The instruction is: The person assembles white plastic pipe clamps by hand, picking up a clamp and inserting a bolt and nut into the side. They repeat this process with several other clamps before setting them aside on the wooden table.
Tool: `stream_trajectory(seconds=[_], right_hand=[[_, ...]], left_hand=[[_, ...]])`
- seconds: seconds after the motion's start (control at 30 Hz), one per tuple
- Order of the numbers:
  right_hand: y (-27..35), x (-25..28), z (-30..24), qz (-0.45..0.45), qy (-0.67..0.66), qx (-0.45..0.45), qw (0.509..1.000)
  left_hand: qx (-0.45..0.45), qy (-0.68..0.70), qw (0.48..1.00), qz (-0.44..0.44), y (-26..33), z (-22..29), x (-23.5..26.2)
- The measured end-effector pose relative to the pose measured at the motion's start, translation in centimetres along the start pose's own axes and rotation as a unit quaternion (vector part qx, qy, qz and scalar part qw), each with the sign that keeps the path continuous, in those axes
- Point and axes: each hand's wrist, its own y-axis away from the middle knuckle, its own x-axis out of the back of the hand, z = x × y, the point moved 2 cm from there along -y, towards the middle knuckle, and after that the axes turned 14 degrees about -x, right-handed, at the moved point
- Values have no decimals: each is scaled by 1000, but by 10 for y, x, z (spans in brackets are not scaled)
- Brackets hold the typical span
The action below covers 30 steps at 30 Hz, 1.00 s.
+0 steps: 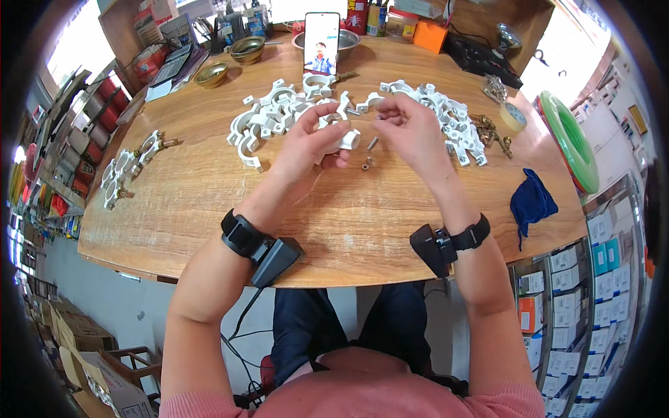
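Note:
My left hand (306, 143) is closed around a white plastic pipe clamp (350, 138), which is partly hidden by the fingers. Just to its right, my right hand (416, 132) has thumb and fingertips drawn together in a pinch; what they hold, if anything, is too small to make out. Below the gap between the hands lie a short metal screw (373, 143) and a few small nuts (366, 164). Loose white clamp halves (247, 132) are heaped behind my left hand, with a second heap of smaller white clamp pieces (456, 125) beside my right.
Joined clamps with brass-coloured bolts (125, 164) lie at the table's left. More brass-coloured bolts (491, 132), a tape roll (513, 117) and a blue pouch (533, 202) are on the right. A phone (321, 42) stands at the back, near metal bowls (211, 74).

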Motion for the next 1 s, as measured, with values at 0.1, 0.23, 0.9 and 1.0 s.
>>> stream_trajectory(seconds=[0.1, 0.23, 0.9, 1.0], right_hand=[[-2, 13, 13, -67, 200, -58, 976], [-4, 13, 31, -151, 355, -103, 917], [18, -20, 2, -307, -392, -266, 825], [13, -18, 6, -280, -397, -264, 833]], left_hand=[[19, 55, 998, -6, -1, -1, 2], [40, 113, 993, -7, 2, 2, -4], [13, 45, 999, -23, 3, 4, -8], [33, 77, 997, 0, 4, 5, -9]])
